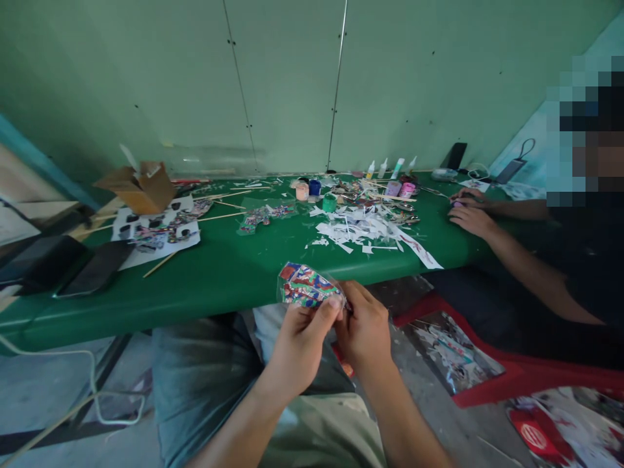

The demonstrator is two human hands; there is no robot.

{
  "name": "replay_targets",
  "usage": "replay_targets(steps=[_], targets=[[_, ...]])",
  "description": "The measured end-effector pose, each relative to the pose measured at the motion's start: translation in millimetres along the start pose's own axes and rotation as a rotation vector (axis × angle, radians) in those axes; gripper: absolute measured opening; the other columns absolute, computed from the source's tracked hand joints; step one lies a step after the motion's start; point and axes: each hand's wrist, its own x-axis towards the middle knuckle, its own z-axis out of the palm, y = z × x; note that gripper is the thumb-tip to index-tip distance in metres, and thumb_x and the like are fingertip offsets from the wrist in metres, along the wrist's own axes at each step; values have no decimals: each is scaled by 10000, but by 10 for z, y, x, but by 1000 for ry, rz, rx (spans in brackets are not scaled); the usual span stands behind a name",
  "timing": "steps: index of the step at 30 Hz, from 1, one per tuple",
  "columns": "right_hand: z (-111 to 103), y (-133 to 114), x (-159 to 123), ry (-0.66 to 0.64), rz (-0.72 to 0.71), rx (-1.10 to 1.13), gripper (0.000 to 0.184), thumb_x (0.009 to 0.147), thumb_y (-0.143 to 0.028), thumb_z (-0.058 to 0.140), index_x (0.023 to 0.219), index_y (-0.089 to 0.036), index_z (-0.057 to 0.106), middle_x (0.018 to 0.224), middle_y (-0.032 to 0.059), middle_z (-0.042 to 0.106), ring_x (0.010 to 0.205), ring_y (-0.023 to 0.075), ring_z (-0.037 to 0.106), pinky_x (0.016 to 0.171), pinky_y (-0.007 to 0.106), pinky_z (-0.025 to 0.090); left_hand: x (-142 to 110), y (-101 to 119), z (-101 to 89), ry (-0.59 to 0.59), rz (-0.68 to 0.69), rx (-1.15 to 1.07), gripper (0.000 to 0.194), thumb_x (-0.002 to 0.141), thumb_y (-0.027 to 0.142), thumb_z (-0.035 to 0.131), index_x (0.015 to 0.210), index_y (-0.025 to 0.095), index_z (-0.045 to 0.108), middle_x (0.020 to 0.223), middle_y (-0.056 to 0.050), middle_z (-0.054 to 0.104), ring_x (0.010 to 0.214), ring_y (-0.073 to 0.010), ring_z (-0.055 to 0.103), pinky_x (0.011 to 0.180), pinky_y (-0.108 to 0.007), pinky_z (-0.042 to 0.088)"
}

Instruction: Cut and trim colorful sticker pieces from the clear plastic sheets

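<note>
Over the front edge of the table, my left hand (305, 341) is closed on a flat painted piece (308, 286) with clear film sticking out around it. Blue, red, green and white patches cover its face. My left thumb presses on its right end. My right hand (365, 325) is closed right beside that end, knuckles up. A small dark bit shows at its fingertips, but what it grips is hidden. On the table ahead lie another painted piece on clear film (263, 218) and a heap of white paper scraps (361, 227).
Paint jars (329, 203) and glue bottles (383, 169) stand toward the back of the green table (234, 266). At left are a cardboard box (143, 188), a printed sheet (160, 237) and a black case (92, 270). A co-worker's hands (470, 214) rest at the right, near a red stool (517, 380).
</note>
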Motion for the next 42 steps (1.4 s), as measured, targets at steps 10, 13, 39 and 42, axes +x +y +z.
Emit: replay_targets(steps=[10, 13, 39, 42], targets=[[4, -2, -21, 27, 30, -57, 231, 881, -228, 453, 976, -204, 662, 865, 52, 705, 724, 163, 655, 570, 218, 434, -28, 82, 42, -34, 30, 103, 293, 846, 345, 618, 631, 158, 552, 575, 39, 405, 567, -79, 327, 555, -194, 342], [3, 7, -17, 25, 68, -90, 228, 853, -194, 477, 987, -203, 662, 878, 52, 707, 721, 166, 657, 576, 221, 437, -1, 61, 9, -51, 1, 112, 278, 849, 338, 611, 646, 156, 555, 609, 25, 463, 599, -84, 374, 582, -201, 352], [-84, 146, 62, -163, -82, 14, 218, 798, -90, 432, 826, -188, 625, 712, 30, 612, 612, 147, 569, 565, 219, 411, 61, 272, -2, -217, -242, 28, 314, 803, 280, 563, 543, 163, 432, 460, 75, 308, 390, -30, 241, 384, -196, 172], [-93, 141, 56, -185, -68, -1, 232, 822, -100, 424, 848, -183, 639, 698, 30, 607, 599, 150, 564, 557, 225, 411, 67, 260, -2, -204, -238, 45, 320, 808, 286, 557, 544, 164, 425, 463, 75, 311, 391, -27, 239, 384, -192, 173]])
